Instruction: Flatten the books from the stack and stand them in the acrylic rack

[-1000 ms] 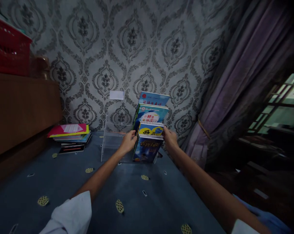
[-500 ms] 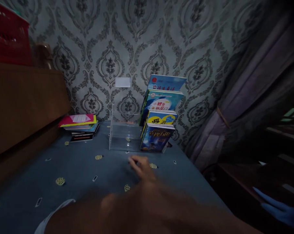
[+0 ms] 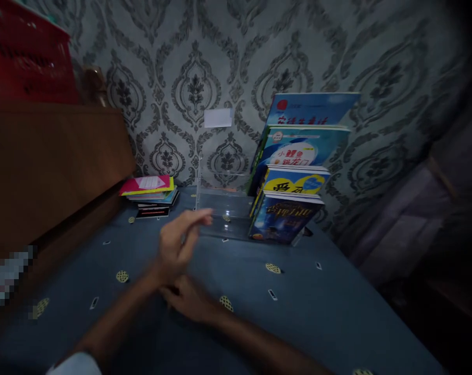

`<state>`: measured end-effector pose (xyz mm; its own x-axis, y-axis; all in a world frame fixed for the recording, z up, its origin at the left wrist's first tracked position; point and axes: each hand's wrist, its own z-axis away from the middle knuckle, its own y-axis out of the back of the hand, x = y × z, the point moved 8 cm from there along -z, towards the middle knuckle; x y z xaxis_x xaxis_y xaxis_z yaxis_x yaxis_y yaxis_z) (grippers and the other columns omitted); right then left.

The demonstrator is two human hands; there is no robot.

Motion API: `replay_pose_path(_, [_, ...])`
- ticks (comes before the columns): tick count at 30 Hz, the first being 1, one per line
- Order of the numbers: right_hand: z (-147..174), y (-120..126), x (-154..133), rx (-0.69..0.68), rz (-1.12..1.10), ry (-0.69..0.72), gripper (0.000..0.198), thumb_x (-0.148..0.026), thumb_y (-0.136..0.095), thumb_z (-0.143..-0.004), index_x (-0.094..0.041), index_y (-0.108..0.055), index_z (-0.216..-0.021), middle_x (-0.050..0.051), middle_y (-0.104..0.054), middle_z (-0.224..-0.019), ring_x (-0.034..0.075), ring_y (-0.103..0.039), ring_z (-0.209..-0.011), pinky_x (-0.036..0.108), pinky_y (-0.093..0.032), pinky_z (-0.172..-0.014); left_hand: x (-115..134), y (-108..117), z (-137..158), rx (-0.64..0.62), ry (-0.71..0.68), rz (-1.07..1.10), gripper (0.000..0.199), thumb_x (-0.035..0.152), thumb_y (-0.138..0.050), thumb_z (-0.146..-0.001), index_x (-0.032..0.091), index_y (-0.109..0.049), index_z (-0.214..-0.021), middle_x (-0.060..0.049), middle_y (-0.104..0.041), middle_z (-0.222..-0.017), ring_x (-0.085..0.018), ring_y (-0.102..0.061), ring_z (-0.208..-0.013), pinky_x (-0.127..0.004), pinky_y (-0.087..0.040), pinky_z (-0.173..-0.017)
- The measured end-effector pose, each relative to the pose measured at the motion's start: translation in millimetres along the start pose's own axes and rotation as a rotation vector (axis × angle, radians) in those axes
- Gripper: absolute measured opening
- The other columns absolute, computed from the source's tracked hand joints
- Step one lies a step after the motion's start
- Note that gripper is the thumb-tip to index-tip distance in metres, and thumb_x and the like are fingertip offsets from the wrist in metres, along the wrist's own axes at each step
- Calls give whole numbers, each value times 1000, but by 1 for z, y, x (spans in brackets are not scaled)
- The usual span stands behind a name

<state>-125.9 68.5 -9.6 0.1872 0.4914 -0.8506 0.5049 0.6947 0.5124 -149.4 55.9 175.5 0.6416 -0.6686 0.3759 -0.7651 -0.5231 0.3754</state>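
My left hand (image 3: 181,237) reaches in front of a transparent stepped rack (image 3: 220,229). Its fingers stretch to the right with the thumb apart, and nothing shows in it. My right hand (image 3: 189,302) is low over the tabletop, partly behind my left wrist. Its fingertips are hidden, so its grip is unclear. On the rack's right side, books stand in rising rows: a dark blue book (image 3: 285,219) in front, a yellow and blue book (image 3: 294,179) behind it, then a teal book (image 3: 310,146) and a tall blue book (image 3: 318,107).
A stack of booklets with a pink one (image 3: 146,183) on top lies at the back left of the dark blue patterned tablecloth (image 3: 239,333). A brown wooden cabinet (image 3: 56,156) with a red box (image 3: 28,57) borders the left. Curtains (image 3: 400,213) hang at the right.
My view has shifted, so the rack and books appear farther right and larger. My left hand has come up in front of the rack. My right hand has drawn back and left.
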Motion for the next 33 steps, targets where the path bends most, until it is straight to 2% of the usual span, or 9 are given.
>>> replay_pose_path(2, [-4,-4,4,-28,-76,-25,31,-26,-52,-94,-17,-61,-66,-3,-60,-60,10,-52,-56,21,-37,-56,-84,-1,-1,-49,208,-246,34,16,-41,-97,20,-60,-125,-5,-72,-108,-17,-69,-97,-30,-56,-86])
replay_pose_path(4, [-6,-6,7,-38,-101,-31,31,-26,-52,-93,-17,-59,-64,-4,-56,-58,9,-48,-54,20,-33,-54,-165,7,-2,-140,435,-585,35,16,-40,-95,16,-59,-125,-11,-67,-124,-23,-62,-116,-36,-49,-100])
replay_pose_path(6, [-6,-5,6,-43,-68,-11,31,-27,-54,-93,-17,-57,-64,-5,-52,-57,8,-45,-55,21,-30,-53,-226,13,-9,-256,573,-796,38,19,-38,-97,10,-54,-131,-18,-59,-136,-27,-52,-130,-41,-42,-109])
replay_pose_path(10, [-4,1,2,-27,-11,-5,35,-28,-56,-90,-17,-51,-58,-7,-41,-54,7,-41,-53,24,-23,-52,-291,10,-32,-370,632,-881,52,37,-48,-97,4,-47,-137,-27,-44,-150,-38,-34,-144,-56,-28,-115])
replay_pose_path(13, [-2,2,-1,-42,-6,-12,35,-28,-55,-90,-17,-53,-57,-6,-42,-53,8,-41,-52,24,-22,-52,-324,-2,-31,-584,713,-957,70,52,-47,-96,5,-37,-147,-26,-29,-159,-38,-21,-150,-62,-21,-116])
replay_pose_path(15, [-3,3,-2,-40,-22,-11,31,-26,-55,-90,-17,-58,-60,-5,-49,-56,8,-44,-53,24,-24,-52,-340,-7,-27,-687,753,-977,76,57,-47,-94,7,-33,-149,-25,-27,-160,-37,-22,-150,-65,-22,-115])
replay_pose_path(18, [-3,3,0,-36,-17,-34,27,-24,-57,-89,-17,-61,-63,-4,-56,-58,9,-46,-53,24,-25,-53,-348,-6,-23,-720,745,-994,76,58,-44,-95,8,-31,-151,-24,-28,-160,-38,-26,-149,-71,-24,-111])
replay_pose_path(24, [-2,6,-2,-59,-9,-48,29,-26,-58,-90,-18,-61,-63,-4,-59,-59,9,-46,-53,25,-26,-54,-334,4,-16,-729,634,-1077,70,60,-43,-95,11,-39,-145,-26,-44,-150,-41,-43,-137,-74,-29,-104])
replay_pose_path(33, [-2,7,-5,-62,12,-30,30,-25,-57,-91,-18,-60,-62,-4,-58,-58,10,-47,-55,24,-28,-56,-315,21,-14,-731,551,-1151,45,45,-35,-101,17,-56,-129,-18,-61,-135,-35,-57,-121,-52,-40,-100])
